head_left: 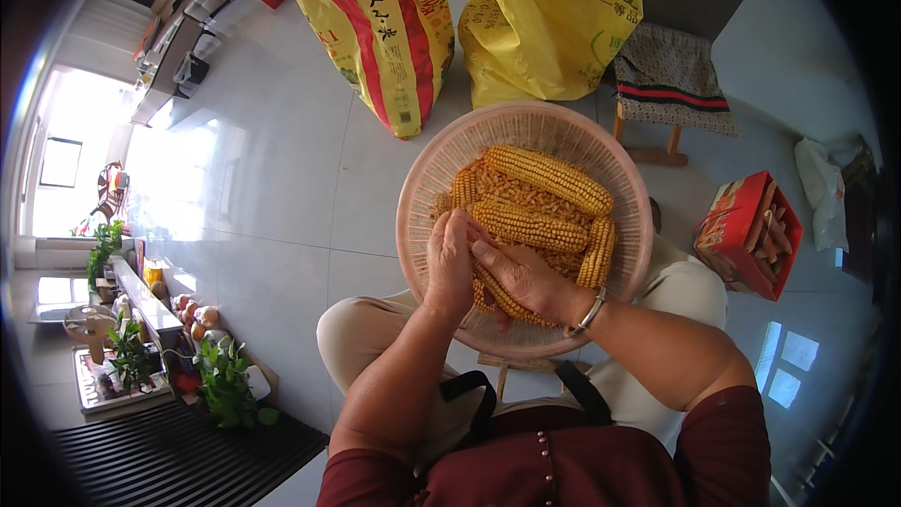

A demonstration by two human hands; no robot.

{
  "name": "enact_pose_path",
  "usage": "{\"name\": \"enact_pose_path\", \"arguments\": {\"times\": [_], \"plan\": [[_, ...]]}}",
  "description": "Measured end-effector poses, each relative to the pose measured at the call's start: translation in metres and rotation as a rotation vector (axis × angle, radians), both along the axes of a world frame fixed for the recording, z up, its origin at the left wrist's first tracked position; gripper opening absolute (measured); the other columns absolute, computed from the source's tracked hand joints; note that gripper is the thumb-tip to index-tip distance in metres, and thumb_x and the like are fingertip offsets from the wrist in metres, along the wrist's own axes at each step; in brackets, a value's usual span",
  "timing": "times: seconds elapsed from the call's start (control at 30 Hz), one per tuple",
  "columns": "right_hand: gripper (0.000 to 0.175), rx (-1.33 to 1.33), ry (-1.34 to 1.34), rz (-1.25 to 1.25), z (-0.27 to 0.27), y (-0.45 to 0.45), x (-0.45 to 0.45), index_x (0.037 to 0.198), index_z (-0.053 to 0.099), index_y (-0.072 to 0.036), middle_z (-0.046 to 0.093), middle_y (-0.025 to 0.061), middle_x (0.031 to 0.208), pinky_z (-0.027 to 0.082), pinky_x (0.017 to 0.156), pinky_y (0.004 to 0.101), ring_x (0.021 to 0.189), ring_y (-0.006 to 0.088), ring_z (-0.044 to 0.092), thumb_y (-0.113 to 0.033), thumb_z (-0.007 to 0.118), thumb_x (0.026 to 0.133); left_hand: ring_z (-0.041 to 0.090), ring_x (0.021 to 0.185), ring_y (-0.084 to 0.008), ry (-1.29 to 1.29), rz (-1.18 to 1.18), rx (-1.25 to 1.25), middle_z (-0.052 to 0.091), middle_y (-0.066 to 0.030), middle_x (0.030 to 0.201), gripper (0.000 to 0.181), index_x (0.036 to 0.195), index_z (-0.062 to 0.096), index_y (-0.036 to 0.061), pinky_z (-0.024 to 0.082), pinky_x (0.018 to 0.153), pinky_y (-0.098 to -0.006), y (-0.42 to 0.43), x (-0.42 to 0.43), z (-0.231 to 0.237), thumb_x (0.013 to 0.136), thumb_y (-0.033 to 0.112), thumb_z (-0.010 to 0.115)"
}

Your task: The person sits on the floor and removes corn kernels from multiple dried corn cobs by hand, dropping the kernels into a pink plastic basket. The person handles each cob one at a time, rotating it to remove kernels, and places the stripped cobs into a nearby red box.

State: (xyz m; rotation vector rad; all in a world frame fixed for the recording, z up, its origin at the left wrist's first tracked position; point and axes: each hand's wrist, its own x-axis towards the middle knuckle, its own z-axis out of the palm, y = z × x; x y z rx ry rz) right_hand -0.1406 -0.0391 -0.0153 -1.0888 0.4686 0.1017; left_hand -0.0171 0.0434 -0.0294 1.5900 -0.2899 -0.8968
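A round pink plastic basket [637, 239] rests at my lap, holding dried corn cobs [549, 176] and loose corn kernels [517, 190]. Over the basket's near left part, my left hand [449, 260] and my right hand [524, 274] are pressed close together, palms facing. Between them is something mostly hidden, with a reddish edge showing at the fingertips; it may be a cob. One full corn cob [507, 296] lies beneath my right hand. Several more cobs with their kernels on lie around the loose ones. My right wrist bears a metal bracelet.
Beyond the basket stand a red and yellow printed sack [380, 35] and a yellow plastic sack [535, 35]. A cloth-covered wooden stool [669, 77] is at the upper right. To the right, a red box [732, 239] holds bare cobs. Potted plants [225, 380] stand at the left.
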Motion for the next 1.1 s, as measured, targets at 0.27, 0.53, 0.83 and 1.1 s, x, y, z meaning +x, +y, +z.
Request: {"name": "enact_pose_path", "arguments": {"times": [0.27, 0.53, 0.83, 1.1], "plan": [[0.056, -0.088, -0.073, -0.020, -0.017, 0.001, -0.001, 0.126, 0.058, 0.000, 0.063, 0.0039, 0.076, 0.051, 0.053, 0.0242, 0.061, 0.0086, 0.060, -0.046, 0.028, 0.110, 0.051, 0.079, -0.0189, -0.212, -0.010, 0.113, 0.055, -0.0085, 0.082, 0.036, 0.084, 0.056, 0.0012, 0.043, 0.077, -0.0351, -0.001, -0.001, -0.005, 0.099, 0.030, 0.043], [0.059, 0.046, 0.034, -0.118, -0.012, 0.000, 0.001, 0.123, 0.057, 0.000, 0.064, 0.0065, 0.080, 0.052, 0.053, 0.0250, 0.061, 0.0101, 0.062, -0.050, 0.029, 0.109, 0.050, 0.075, -0.0187, -0.085, 0.032, 0.071, 0.054, -0.0073, 0.078, 0.036, 0.084, 0.056, 0.0009, 0.043, 0.074, -0.0339, -0.002, -0.001, -0.007, 0.100, 0.030, 0.044], [0.054, -0.043, -0.029, -0.090, -0.010, 0.002, 0.001, 0.114, 0.058, 0.001, 0.063, 0.0074, 0.078, 0.053, 0.049, 0.0267, 0.054, 0.0142, 0.062, -0.047, 0.033, 0.109, 0.051, 0.077, -0.0188, -0.162, -0.015, 0.114, 0.055, -0.0086, 0.080, 0.035, 0.083, 0.056, 0.0003, 0.044, 0.077, -0.0347, -0.002, -0.006, -0.005, 0.099, 0.030, 0.045], [0.053, 0.062, 0.011, -0.175, 0.001, 0.000, 0.002, 0.116, 0.059, 0.001, 0.063, 0.0062, 0.076, 0.054, 0.051, 0.0262, 0.056, 0.0135, 0.062, -0.044, 0.032, 0.110, 0.051, 0.079, -0.0201, -0.079, 0.030, 0.078, 0.055, -0.0102, 0.081, 0.036, 0.085, 0.057, -0.0018, 0.044, 0.078, -0.0351, -0.005, -0.003, -0.007, 0.097, 0.030, 0.043]]}}
